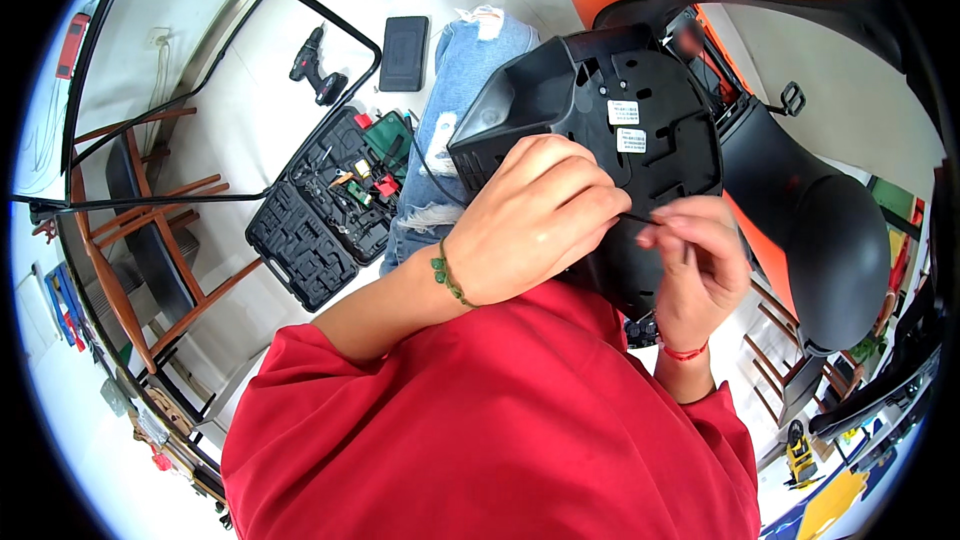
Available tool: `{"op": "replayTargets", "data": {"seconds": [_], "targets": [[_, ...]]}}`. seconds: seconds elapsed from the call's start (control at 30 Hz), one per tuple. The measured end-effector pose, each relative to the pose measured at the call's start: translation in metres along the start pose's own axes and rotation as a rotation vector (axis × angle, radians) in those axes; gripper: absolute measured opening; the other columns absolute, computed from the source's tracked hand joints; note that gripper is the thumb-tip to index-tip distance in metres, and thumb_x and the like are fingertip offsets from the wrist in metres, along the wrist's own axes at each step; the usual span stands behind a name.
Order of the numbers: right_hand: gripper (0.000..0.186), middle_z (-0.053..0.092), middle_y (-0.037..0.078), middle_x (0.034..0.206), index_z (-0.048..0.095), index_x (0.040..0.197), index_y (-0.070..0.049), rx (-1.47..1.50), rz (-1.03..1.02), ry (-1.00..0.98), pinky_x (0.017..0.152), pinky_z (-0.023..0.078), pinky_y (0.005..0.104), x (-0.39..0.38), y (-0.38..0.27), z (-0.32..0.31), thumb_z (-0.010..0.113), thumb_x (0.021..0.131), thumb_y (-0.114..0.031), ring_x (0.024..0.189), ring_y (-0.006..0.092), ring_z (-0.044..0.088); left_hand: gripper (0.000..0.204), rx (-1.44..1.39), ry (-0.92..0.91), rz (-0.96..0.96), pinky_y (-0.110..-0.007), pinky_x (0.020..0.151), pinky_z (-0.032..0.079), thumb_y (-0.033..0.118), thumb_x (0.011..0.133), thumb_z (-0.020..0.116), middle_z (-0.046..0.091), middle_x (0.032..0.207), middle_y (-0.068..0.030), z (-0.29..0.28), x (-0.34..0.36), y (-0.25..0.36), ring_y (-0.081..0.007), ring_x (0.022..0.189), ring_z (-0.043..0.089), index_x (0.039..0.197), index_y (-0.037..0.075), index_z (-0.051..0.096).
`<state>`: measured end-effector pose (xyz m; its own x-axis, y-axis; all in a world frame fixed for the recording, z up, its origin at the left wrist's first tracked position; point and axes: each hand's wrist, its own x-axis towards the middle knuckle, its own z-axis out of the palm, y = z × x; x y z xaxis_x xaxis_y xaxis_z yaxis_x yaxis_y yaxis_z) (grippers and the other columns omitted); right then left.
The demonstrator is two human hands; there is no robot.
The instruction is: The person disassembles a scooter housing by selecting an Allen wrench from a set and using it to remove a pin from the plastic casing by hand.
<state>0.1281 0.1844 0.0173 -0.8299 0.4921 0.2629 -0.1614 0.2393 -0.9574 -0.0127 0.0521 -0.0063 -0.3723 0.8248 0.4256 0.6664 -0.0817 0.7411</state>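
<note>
A black moulded plastic housing (665, 155) with slots, ribs and two white labels (627, 127) rests across my lap, against the blue jeans. My left hand (540, 215) lies over its near side, fingers pinched on a thin black cable (640, 218). The other end of this short visible stretch is pinched between the thumb and fingertips of my right hand (705, 265), a small gap to the right. Another part of a thin black cable (425, 162) runs from the left and disappears behind my left hand. The housing's near edge is partly hidden by my hands.
An open black tool case (320, 230) with tools lies on the floor to the left. Beyond it are a cordless drill (318, 68) and a flat black box (403, 53). An orange vehicle with a black seat (835, 250) stands close on the right. Wooden chairs (150, 230) stand left.
</note>
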Motion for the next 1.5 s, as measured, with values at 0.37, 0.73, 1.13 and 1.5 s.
{"op": "replayTargets", "data": {"seconds": [0.37, 0.73, 1.13, 1.5], "targets": [[0.024, 0.068, 0.018, 0.092, 0.057, 0.096, 0.002, -0.083, 0.024, 0.058, 0.075, 0.053, 0.0281, -0.017, 0.009, -0.004, 0.068, 0.079, 0.013, 0.084, 0.0231, 0.067, 0.013, -1.525, 0.380, -0.999, -0.024, 0.073, 0.046, 0.002, 0.089, 0.046, 0.051, 0.092, -0.0052, -0.039, -0.023, -0.015, -0.0126, 0.081, 0.051, 0.099, 0.000, 0.054], [0.024, 0.069, 0.020, 0.094, 0.053, 0.097, 0.001, -0.132, -0.069, 0.032, 0.072, 0.053, 0.0288, -0.019, 0.020, 0.001, 0.063, 0.081, 0.015, 0.083, 0.0219, 0.067, 0.013, -1.360, 0.266, -1.014, -0.023, 0.060, 0.035, 0.008, 0.091, 0.046, 0.052, 0.079, -0.0039, -0.034, -0.037, -0.015, -0.0088, 0.070, 0.044, 0.093, 0.001, 0.056], [0.025, 0.069, 0.019, 0.092, 0.053, 0.099, 0.001, -0.209, -0.108, 0.030, 0.071, 0.053, 0.0293, -0.021, 0.018, 0.003, 0.064, 0.080, 0.014, 0.080, 0.0222, 0.068, 0.016, -0.986, 0.202, -0.851, -0.020, 0.052, 0.024, 0.012, 0.096, 0.047, 0.043, 0.061, 0.0030, -0.028, -0.024, -0.005, -0.0032, 0.056, 0.034, 0.094, 0.001, 0.058], [0.029, 0.070, 0.018, 0.091, 0.055, 0.095, 0.001, -0.271, -0.149, -0.013, 0.069, 0.053, 0.0294, -0.017, 0.015, 0.001, 0.068, 0.074, 0.015, 0.078, 0.0230, 0.069, 0.019, -1.025, 0.039, -0.820, -0.020, 0.053, 0.027, 0.015, 0.099, 0.044, 0.043, 0.063, 0.0026, -0.025, -0.014, 0.002, -0.0032, 0.056, 0.034, 0.089, 0.002, 0.053]]}}
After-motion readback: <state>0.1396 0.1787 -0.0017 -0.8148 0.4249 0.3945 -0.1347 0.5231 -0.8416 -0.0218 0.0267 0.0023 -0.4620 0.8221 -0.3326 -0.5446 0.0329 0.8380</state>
